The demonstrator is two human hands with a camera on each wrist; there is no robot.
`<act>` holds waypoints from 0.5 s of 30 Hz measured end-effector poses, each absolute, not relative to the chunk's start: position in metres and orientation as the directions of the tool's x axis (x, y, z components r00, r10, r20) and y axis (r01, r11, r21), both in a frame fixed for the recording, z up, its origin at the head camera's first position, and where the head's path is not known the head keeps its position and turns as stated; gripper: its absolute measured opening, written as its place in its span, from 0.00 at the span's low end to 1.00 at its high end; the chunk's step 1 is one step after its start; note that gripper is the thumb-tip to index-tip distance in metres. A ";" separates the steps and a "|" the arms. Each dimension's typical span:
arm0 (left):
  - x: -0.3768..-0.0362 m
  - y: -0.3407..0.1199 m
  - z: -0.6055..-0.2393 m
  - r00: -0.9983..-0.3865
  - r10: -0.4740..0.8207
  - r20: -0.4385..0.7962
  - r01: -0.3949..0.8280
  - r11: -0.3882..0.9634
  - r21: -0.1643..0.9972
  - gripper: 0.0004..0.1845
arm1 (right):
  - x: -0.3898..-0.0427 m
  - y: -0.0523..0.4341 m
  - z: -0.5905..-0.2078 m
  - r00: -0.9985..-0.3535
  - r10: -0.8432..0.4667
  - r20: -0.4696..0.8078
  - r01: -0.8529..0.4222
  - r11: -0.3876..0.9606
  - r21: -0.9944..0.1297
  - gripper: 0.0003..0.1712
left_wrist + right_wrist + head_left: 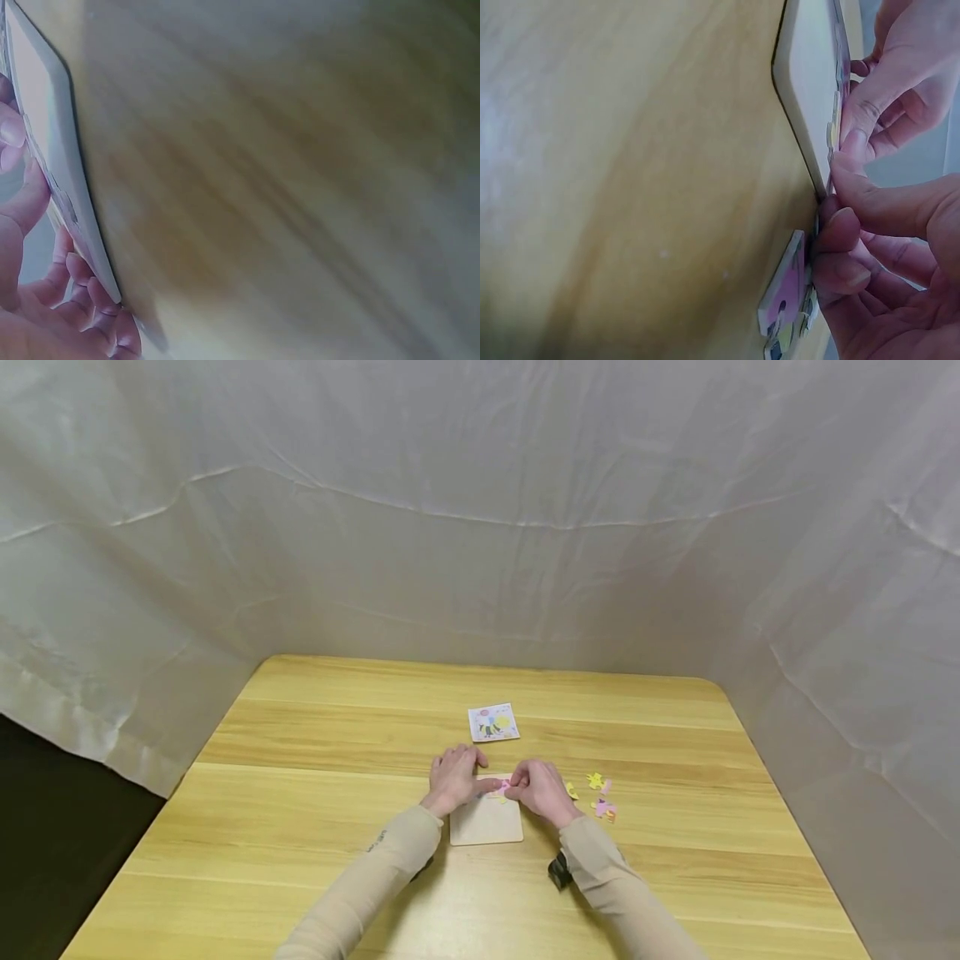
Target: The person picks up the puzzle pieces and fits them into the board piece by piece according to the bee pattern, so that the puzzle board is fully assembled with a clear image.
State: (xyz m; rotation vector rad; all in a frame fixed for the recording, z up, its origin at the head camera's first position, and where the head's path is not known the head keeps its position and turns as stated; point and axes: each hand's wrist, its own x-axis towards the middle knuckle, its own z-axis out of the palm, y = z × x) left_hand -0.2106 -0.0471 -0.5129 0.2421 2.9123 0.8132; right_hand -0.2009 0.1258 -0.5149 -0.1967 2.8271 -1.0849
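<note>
A pale square puzzle board (pixel 486 827) lies on the table between both hands. Pink and yellow jigsaw pieces (pixel 505 788) sit along its far part. My left hand (pixel 452 781) is at the board's far left corner, its thumb stretched over the board onto the pieces; in the left wrist view its other fingers (pixel 79 300) rest about the board's edge. My right hand (pixel 543 789) pinches a pink jigsaw piece at the far right corner, thumb and forefinger close to the left thumb. The fingertips (pixel 844 225) hide most of that piece.
Loose pink and yellow pieces (pixel 603 810) lie right of my right hand, with a yellow piece (pixel 572 791) close beside it. A picture card (pixel 493 723) showing a bee lies beyond the board. Grey curtains (pixel 480 585) surround the wooden table (pixel 300 843).
</note>
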 end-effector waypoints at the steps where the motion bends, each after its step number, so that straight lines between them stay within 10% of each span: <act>1: -0.211 -0.048 -0.514 -0.981 0.186 -0.056 0.130 0.844 0.521 0.23 | -0.201 0.126 -0.515 -0.986 -0.157 -0.056 -0.078 0.735 -0.674 0.10; 15: -0.216 -0.088 -0.517 -0.929 0.361 -0.082 0.254 0.782 0.569 0.31 | -0.202 0.129 -0.513 -0.990 -0.135 -0.046 -0.069 0.735 -0.674 0.09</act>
